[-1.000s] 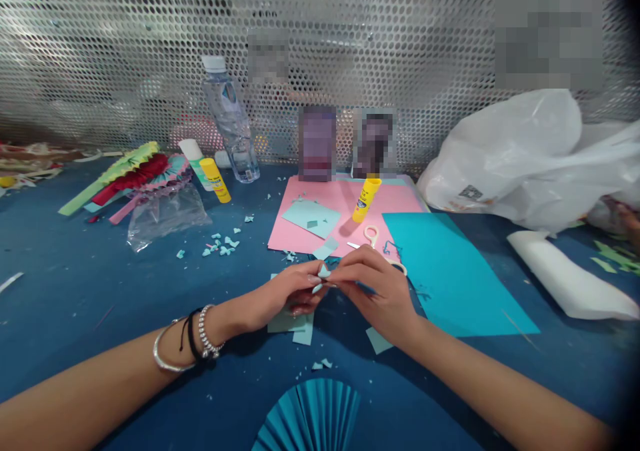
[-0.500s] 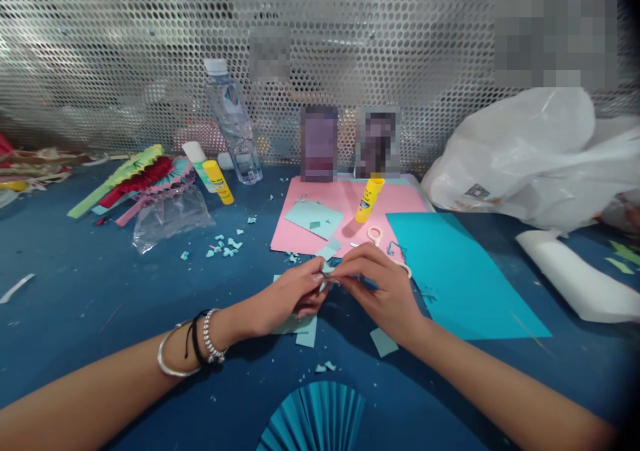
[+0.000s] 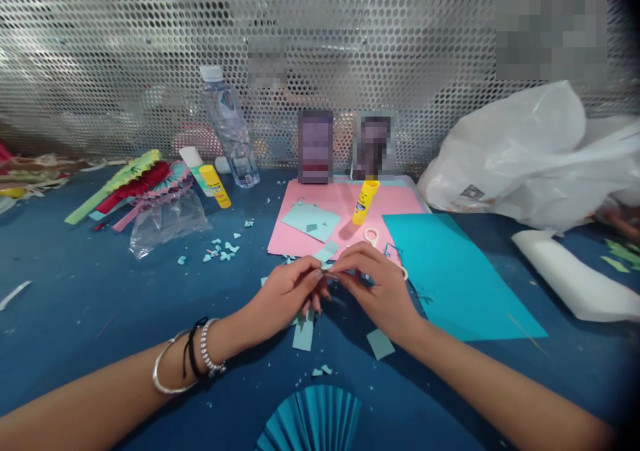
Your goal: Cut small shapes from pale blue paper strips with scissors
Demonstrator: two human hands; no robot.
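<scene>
Between the fingertips of both hands is a small piece of light blue paper [image 3: 327,266], mostly hidden by the fingers. My left hand [image 3: 287,291] pinches it from the left, its lower fingers loosely curled. From the other side my right hand [image 3: 377,288] pinches the same piece with thumb and forefinger. Light blue paper strips [image 3: 303,334] lie under my left hand, and a square of paper [image 3: 381,344] rests below my right. White-handled scissors [image 3: 371,236] are partly covered by my right hand. A pleated blue paper fan [image 3: 313,419] lies at the near edge.
Pink sheets [image 3: 395,201] carry an upright yellow glue stick [image 3: 365,202]. A bright blue sheet [image 3: 465,271] and a white plastic bag [image 3: 510,151] are on the right. To the left are a water bottle [image 3: 231,131], another glue stick [image 3: 216,186], folded paper fans [image 3: 133,184] and paper scraps [image 3: 225,251].
The fingers of my left hand have shifted and loosened below the paper piece, which is less visible now. Both hands stay together, and the view has moved slightly.
</scene>
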